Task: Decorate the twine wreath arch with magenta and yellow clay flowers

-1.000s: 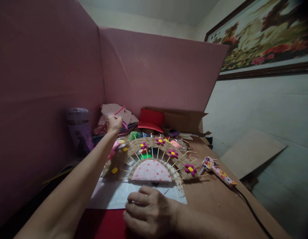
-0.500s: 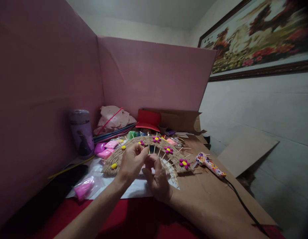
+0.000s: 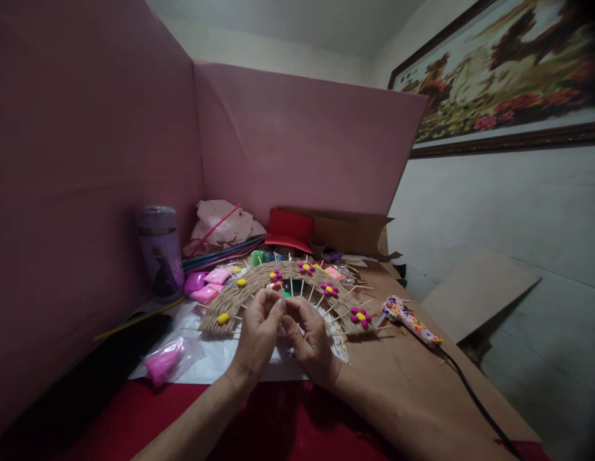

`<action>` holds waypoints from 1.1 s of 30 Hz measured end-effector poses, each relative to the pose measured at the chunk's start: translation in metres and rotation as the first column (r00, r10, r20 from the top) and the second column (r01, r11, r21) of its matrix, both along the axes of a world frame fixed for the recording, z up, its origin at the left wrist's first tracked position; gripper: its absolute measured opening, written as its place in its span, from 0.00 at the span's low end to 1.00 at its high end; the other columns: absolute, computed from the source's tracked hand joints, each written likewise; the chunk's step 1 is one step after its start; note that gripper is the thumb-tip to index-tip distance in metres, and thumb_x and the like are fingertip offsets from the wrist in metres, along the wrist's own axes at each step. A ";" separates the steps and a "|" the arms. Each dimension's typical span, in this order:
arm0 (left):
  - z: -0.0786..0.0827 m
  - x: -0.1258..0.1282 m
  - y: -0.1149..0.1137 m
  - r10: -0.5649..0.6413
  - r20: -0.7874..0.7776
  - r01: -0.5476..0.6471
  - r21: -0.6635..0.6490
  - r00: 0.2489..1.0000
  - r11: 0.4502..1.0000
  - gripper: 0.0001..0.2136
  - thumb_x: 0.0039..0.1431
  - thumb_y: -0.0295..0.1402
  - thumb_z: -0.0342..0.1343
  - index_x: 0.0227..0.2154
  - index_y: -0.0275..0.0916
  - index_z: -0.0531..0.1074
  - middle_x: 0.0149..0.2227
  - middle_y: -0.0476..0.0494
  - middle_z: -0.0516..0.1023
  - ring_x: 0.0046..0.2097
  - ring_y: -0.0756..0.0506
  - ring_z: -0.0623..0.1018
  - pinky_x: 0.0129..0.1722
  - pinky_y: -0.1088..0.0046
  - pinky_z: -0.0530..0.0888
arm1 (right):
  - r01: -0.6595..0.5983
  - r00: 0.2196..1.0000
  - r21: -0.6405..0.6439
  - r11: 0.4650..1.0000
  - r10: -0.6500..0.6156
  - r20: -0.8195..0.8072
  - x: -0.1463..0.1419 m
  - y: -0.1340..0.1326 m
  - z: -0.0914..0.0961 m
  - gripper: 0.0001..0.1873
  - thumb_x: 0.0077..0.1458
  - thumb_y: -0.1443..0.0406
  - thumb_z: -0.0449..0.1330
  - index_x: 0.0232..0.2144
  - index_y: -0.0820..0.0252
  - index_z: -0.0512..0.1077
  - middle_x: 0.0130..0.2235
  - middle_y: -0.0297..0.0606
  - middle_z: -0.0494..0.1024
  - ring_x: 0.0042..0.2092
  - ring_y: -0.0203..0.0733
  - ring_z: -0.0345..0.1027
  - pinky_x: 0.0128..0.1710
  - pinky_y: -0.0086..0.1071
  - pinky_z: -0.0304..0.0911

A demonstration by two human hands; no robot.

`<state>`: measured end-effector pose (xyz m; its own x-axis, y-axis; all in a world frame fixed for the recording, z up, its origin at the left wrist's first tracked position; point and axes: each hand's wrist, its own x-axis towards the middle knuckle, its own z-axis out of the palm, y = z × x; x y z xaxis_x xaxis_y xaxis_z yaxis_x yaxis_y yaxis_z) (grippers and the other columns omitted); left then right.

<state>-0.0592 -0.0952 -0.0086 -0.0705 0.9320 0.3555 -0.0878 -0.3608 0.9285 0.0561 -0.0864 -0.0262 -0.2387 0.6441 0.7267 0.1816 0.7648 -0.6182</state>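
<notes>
My left hand and my right hand meet in front of me with thumbs and fingertips pinched close together. Whatever lies between the fingertips is too small or hidden to name. Behind them an arch woven of brown cord over thin sticks lies on white sheeting. Purple flowers with yellow centres, such as this clay flower, sit on its middle and right side. On the left part are lone yellow dots, one a yellow clay oval. My hands cover part of the arch's inner opening.
A patterned glue gun with a black cord lies at the right on brown board. Bagged pink clay is at the front left, near a purple tumbler. Pink panels stand behind and left.
My left hand has lowered from over the arch, and both hands now sit level with fingertips together. The partly formed flower at the arch's middle is uncovered. The view has shifted slightly.
</notes>
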 end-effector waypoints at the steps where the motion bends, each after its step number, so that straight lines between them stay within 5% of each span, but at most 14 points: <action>1: -0.001 0.000 0.001 0.000 0.000 0.000 0.001 1.000 1.000 0.08 0.55 0.37 0.53 0.29 0.38 0.64 0.25 0.54 0.65 0.25 0.54 0.63 0.24 0.79 0.61 | -0.001 1.000 0.003 1.000 0.001 0.005 0.001 0.001 0.001 0.10 0.58 0.63 0.51 0.42 0.60 0.67 0.37 0.39 0.71 0.39 0.40 0.66 0.40 0.34 0.62; 11: -0.005 -0.001 0.003 0.079 -0.150 -0.072 0.051 0.985 0.996 0.06 0.56 0.35 0.51 0.28 0.38 0.64 0.25 0.53 0.67 0.27 0.52 0.68 0.28 0.76 0.65 | 0.021 0.998 -0.104 0.994 -0.028 -0.063 0.002 0.006 -0.008 0.09 0.58 0.62 0.52 0.35 0.60 0.70 0.32 0.37 0.73 0.32 0.37 0.67 0.31 0.29 0.62; 33: -0.001 0.001 -0.004 0.132 -0.252 -0.113 0.088 0.959 0.990 0.05 0.57 0.34 0.49 0.27 0.39 0.64 0.24 0.52 0.67 0.28 0.51 0.69 0.28 0.75 0.64 | 0.007 0.998 -0.091 0.996 -0.013 -0.059 0.004 0.009 -0.008 0.12 0.58 0.61 0.51 0.28 0.59 0.69 0.24 0.34 0.70 0.29 0.37 0.65 0.27 0.29 0.62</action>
